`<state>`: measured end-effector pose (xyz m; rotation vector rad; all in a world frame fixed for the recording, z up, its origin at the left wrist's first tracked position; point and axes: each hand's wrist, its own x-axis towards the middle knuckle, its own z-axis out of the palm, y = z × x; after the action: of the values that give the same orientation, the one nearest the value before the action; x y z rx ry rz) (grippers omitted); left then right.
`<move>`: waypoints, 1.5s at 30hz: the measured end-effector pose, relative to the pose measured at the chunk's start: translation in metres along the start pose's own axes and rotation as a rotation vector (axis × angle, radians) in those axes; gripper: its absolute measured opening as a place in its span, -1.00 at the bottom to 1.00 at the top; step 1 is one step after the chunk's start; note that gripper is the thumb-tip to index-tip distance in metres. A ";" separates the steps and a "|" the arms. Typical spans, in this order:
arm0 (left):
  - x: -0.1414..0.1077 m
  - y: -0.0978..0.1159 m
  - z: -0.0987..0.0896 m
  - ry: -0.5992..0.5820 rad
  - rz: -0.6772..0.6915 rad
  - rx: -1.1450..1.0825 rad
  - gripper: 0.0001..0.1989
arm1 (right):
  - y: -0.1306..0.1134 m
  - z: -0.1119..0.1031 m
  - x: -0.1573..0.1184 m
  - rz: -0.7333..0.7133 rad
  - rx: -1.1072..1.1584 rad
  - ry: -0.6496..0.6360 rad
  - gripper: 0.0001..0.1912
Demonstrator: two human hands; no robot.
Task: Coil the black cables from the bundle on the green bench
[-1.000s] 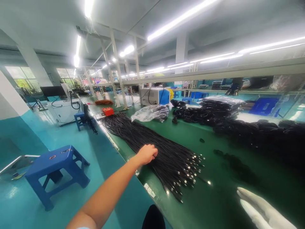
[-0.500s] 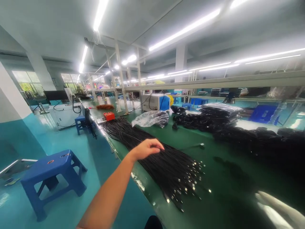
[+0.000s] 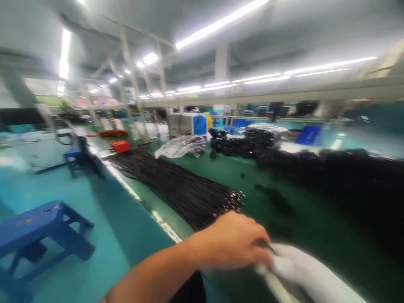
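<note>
My left hand (image 3: pixel 233 244), bare, is closed at the fingertips on a thin black cable (image 3: pixel 264 243), of which only a short piece shows. Right against those fingertips is my right hand (image 3: pixel 303 269) in a white glove. Motion smears its fingers, so its grip is unclear. Behind my left hand a wide bundle of black cables (image 3: pixel 176 181) lies along the green table (image 3: pixel 227 168), with small light-coloured connector ends (image 3: pixel 235 200) toward me.
Beyond the bundle sit a red box (image 3: pixel 120 146), clear plastic wrap (image 3: pixel 181 146) and a white-and-blue machine (image 3: pixel 186 125). Black coiled cables (image 3: pixel 315 168) are piled along the right side. A blue stool (image 3: pixel 47 227) stands on the floor at left.
My left hand has moved from over the cable bundle toward me and right, meeting my gloved right hand. The gloved hand has come further into view. The camera has turned right.
</note>
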<state>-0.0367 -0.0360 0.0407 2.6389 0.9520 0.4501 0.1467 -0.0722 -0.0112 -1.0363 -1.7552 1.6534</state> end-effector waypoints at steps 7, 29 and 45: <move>0.039 -0.028 -0.002 -0.030 0.094 -0.349 -0.85 | 0.032 -0.011 0.026 0.005 0.905 -0.409 -0.58; -0.006 -0.046 0.080 0.065 -0.072 0.253 -0.75 | 0.010 -0.081 0.002 -0.444 1.150 0.082 -0.91; 0.037 -0.005 -0.007 0.041 -0.006 -0.046 -0.93 | 0.030 -0.027 0.019 -0.092 0.927 -0.364 -0.50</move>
<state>-0.0152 -0.0068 0.0522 2.5942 0.9497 0.5202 0.1630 -0.0417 -0.0402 -0.2293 -0.9474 2.3188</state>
